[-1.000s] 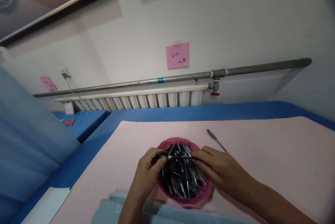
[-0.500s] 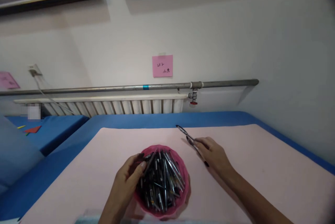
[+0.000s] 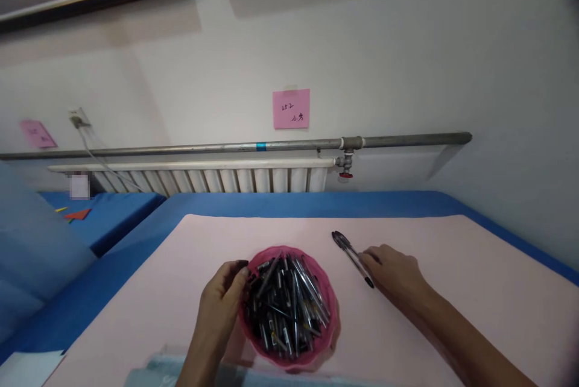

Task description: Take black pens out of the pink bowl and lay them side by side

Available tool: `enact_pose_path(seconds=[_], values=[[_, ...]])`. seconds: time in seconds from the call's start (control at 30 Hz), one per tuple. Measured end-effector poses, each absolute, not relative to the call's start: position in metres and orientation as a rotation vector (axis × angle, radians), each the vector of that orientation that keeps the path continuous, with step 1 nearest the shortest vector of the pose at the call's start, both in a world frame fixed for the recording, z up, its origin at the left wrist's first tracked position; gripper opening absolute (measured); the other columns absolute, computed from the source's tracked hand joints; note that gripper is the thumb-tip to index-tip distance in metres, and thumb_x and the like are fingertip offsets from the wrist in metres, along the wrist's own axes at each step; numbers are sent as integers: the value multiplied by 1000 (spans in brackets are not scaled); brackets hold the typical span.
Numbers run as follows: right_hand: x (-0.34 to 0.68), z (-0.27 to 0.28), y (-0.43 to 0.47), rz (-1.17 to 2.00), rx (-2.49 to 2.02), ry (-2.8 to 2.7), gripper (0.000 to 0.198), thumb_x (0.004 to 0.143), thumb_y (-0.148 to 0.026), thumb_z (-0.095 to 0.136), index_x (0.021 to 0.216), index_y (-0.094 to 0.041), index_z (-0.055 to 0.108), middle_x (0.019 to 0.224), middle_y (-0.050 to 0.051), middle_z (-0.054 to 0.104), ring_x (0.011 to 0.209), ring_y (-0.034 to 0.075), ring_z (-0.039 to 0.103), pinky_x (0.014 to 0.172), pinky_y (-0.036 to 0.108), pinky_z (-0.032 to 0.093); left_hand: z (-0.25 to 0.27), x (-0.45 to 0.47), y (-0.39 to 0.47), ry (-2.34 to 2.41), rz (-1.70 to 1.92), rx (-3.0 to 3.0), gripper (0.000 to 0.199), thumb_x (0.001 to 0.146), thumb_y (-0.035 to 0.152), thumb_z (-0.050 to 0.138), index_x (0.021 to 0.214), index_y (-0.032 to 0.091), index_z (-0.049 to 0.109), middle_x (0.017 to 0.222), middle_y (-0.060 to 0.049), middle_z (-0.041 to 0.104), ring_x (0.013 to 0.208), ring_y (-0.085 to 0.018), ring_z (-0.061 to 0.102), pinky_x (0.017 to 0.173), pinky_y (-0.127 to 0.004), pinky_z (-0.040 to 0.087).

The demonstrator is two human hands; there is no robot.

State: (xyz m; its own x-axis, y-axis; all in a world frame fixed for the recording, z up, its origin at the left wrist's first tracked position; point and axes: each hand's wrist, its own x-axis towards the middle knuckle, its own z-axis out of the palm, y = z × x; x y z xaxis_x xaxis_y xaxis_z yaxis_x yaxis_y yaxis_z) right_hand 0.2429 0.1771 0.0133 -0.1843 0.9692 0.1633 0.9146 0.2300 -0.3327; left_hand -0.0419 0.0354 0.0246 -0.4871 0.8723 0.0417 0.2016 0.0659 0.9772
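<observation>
A round pink basket [image 3: 332, 308] filled with black and clear pens [image 3: 289, 302] stands in front of me. My left hand [image 3: 217, 302] is closed at its left rim, thumb and fingers curled over the edge; a small dark tip shows at the fingertips, and I cannot tell what it is. To the right of the basket, two black-capped clear pens [image 3: 353, 257] lie side by side, slanting on the pink sheet. My right hand [image 3: 393, 269] pinches them from the right with closed fingers, which partly hide their middle.
The pink sheet [image 3: 443, 266] covers a blue table [image 3: 298, 203]. Light blue fabric [image 3: 167, 369] lies at the front edge, and white paper [image 3: 31, 369] at the lower left. Behind are a radiator [image 3: 244, 179], a pipe with a valve [image 3: 346, 164], and a pink note [image 3: 291, 108].
The two pens, crossed and angled apart before, now lie nearly parallel in my right hand. The view has shifted slightly; my left hand stays at the rim.
</observation>
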Motion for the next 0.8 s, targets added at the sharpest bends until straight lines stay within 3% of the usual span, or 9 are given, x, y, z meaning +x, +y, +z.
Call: enact_pose_path(seconds=[0.13,0.23,0.5,0.7,0.8], values=[[230,18,170,150,-1601,-2187,27,82,-24,42,76,-20,68,80,9,68,82,26,61,69,36,36,15,-35,40,2009,1356,1422,20,80,32,50,86,20,64,85,-4,67,81,-20,59,74,-34,44],[217,22,163,144,-1495,-2184,25,85,-25,41,84,-18,66,84,8,67,79,22,61,75,36,37,11,-23,44,2187,1136,1781,20,81,21,46,87,21,65,86,-5,66,84,-22,56,78,-37,40],[169,41,98,406,-826,-2498,14,82,-14,50,82,-21,62,77,1,67,74,18,58,75,35,38,12,-11,50,2341,636,1957,24,82,16,43,96,21,62,92,-6,66,89,-24,57,77,-36,35],[148,26,71,403,-852,-2680,15,71,-4,54,70,-18,59,75,2,67,71,19,59,73,35,40,18,-7,54,2379,540,1937,23,81,15,41,88,18,63,85,-8,67,85,-25,59,77,-39,36],[148,19,71,374,-913,-2666,22,69,1,49,69,-18,59,72,3,66,65,18,57,66,33,41,16,-11,54,2305,750,1817,23,81,17,42,90,18,63,89,-8,67,89,-25,58,81,-39,37]])
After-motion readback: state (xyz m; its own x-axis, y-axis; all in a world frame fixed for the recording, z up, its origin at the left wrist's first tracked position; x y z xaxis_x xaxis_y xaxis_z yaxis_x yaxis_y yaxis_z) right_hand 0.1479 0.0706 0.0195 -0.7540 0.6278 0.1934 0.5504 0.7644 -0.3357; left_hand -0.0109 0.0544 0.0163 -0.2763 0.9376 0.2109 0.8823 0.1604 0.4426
